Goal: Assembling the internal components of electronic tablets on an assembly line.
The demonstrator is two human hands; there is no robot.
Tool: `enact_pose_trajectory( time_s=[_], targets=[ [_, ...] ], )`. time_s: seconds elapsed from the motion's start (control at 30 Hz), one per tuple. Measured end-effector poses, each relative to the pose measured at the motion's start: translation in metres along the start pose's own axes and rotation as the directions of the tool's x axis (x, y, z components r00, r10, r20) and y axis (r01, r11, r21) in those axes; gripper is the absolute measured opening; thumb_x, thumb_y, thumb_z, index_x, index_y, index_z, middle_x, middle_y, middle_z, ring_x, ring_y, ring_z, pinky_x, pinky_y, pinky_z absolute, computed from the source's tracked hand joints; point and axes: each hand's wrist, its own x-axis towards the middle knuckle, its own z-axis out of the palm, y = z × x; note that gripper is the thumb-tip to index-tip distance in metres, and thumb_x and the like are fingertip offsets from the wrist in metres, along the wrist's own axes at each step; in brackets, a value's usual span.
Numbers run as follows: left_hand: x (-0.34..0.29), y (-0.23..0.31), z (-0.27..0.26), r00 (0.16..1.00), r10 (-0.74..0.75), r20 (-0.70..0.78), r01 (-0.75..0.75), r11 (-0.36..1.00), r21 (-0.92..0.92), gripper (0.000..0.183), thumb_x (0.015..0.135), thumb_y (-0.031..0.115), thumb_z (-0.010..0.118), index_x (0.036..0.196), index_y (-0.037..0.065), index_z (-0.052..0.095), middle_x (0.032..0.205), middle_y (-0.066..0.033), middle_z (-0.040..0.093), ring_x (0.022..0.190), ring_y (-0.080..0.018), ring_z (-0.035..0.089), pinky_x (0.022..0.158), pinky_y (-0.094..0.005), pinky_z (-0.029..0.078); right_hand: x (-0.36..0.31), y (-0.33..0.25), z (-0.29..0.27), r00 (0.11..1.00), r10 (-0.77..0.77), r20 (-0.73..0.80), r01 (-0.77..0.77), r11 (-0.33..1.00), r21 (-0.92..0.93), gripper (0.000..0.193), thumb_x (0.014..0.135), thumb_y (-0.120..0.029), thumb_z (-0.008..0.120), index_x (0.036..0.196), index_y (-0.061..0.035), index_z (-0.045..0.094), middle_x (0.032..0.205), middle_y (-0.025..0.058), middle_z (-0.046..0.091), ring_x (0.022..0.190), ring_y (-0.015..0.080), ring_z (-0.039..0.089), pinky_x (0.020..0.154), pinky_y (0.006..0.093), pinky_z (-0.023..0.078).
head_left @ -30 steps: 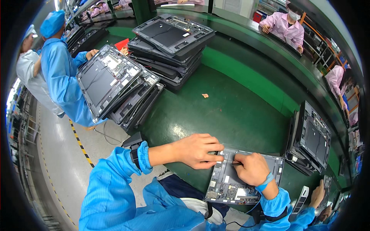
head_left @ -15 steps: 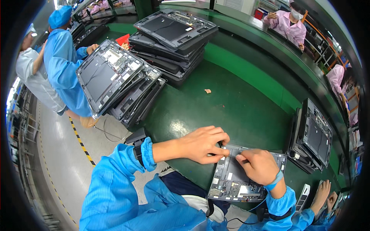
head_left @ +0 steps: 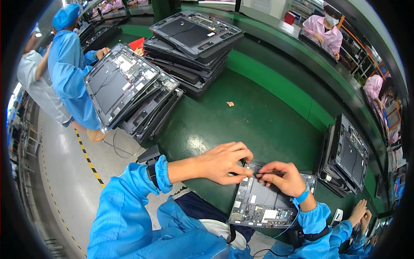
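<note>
Head view: the opened laptop base (head_left: pixel 258 195) lies lower right of centre, circuit board (head_left: pixel 271 215) toward me, at the near edge of the worktop (head_left: pixel 207 125). My right hand (head_left: pixel 282 178) bunches thumb and fingertips above its far part; my left hand (head_left: pixel 228 165) curls at its far left corner. I cannot tell whether either grip holds anything. I'd best steady that corner and press lightly. Beyond, a laptop stack (head_left: pixel 123 82) stands upper left.

Three nearby laptop-base stacks (head_left: pixel 194 36) were counted.
The wearer's two hands (head_left: pixel 224 164), one separate laptop base (head_left: pixel 264 195), one red packet (head_left: pixel 137 44) and one orange scrap (head_left: pixel 230 104) were also seen.
</note>
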Motion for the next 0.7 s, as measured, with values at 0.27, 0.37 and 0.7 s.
enact_pose_trajectory(
  time_s=[0.27,0.37,0.7],
  targets=[
    [0.001,0.001,-0.003,1.000,-0.023,0.019,0.023,0.999,-0.026,0.021,0.079,0.018,0.074,0.100,0.020,0.074,0.105,-0.0074,0.057,0.098,-0.0286,0.056,0.076,-0.0396,0.051,-0.004,0.006,0.013,0.986,-0.114,-0.123,0.085,0.973,-0.216,0.016,0.087,-0.007,0.074,0.100,0.0022,0.074,0.080,0.0095,0.074,0.072,0.0102,0.071,0.062,0.0225,0.054],
    [0.001,0.002,-0.004,0.999,-0.040,0.024,0.041,0.999,-0.036,0.021,0.079,0.018,0.074,0.099,0.020,0.074,0.106,-0.0070,0.057,0.098,-0.0286,0.056,0.077,-0.0396,0.051,-0.001,0.007,0.015,0.983,-0.136,-0.122,0.103,0.965,-0.243,0.015,0.086,-0.007,0.075,0.099,0.0005,0.075,0.079,0.0084,0.074,0.066,0.0094,0.068,0.059,0.0226,0.052],
    [0.002,0.001,-0.004,0.999,-0.045,0.022,0.046,0.998,-0.046,0.020,0.078,0.017,0.073,0.097,0.021,0.074,0.105,-0.0061,0.057,0.098,-0.0282,0.057,0.075,-0.0385,0.051,0.000,0.004,0.015,0.985,-0.111,-0.129,0.074,0.961,-0.265,0.014,0.086,-0.008,0.074,0.098,-0.0019,0.075,0.079,0.0072,0.073,0.060,0.0071,0.061,0.055,0.0224,0.048]
  ],
)
